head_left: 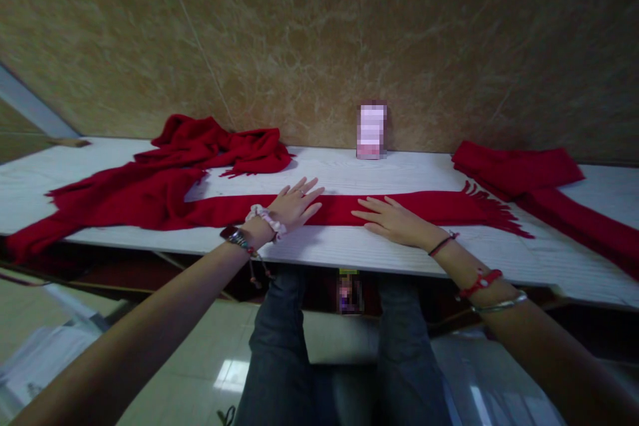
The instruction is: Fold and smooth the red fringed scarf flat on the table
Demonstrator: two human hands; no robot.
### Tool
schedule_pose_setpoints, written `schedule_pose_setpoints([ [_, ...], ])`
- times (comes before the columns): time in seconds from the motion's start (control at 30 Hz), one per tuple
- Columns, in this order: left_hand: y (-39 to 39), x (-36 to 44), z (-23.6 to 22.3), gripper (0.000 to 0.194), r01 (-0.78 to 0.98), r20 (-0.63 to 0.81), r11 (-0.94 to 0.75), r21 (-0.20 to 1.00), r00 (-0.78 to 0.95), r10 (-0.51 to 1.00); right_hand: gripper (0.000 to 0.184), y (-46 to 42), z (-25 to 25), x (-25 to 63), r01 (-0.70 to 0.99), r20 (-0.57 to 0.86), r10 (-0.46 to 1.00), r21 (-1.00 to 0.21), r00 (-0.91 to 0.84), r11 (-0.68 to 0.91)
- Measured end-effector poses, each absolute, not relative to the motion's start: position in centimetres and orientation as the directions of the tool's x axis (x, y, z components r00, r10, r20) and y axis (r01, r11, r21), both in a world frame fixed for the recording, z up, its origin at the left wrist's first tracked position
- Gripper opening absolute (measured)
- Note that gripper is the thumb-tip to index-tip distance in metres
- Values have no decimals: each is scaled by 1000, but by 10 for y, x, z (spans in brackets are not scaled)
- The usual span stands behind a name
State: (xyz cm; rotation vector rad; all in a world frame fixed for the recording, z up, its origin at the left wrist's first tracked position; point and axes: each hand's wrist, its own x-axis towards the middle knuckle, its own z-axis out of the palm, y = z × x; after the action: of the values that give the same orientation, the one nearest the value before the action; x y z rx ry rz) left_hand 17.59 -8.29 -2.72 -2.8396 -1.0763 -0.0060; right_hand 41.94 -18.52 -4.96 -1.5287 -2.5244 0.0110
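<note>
"Across the white surface (319, 247), where is the red scarf (337, 210) lying?"

"It is lying lengthwise near the front edge, close to the person. The left hand (294, 205) and the right hand (395, 219) are resting on it palm down, each grip spread and pinching nothing; I suppose they are pressing so that the middle is lying flat."

"And what is surrounding it?"

"At left it is running into rumpled red cloth (142, 196), and behind this a red heap (192, 140) is lying; whether they are one piece, I cannot tell. At right its fringe (492, 205) is spreading just beside a folded red scarf (519, 170), which is leaving little room there. Behind, a blurred pink-and-white object (371, 126) is standing by the wall (309, 33), probably so that it is not blocking the hands."
</note>
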Motion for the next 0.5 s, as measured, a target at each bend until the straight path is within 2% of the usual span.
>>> schedule_pose_setpoints([
  [0.2, -81, 195, -47, 50, 548, -31, -836, -32, 835, 549, 49, -171, -49, 391, 953, 241, 934, -88, -262, 290],
  [0.5, -86, 195, -43, 52, 571, -39, -820, -36, 820, 572, 51, -178, -54, 390, 989, 104, 986, -60, -129, 135],
])
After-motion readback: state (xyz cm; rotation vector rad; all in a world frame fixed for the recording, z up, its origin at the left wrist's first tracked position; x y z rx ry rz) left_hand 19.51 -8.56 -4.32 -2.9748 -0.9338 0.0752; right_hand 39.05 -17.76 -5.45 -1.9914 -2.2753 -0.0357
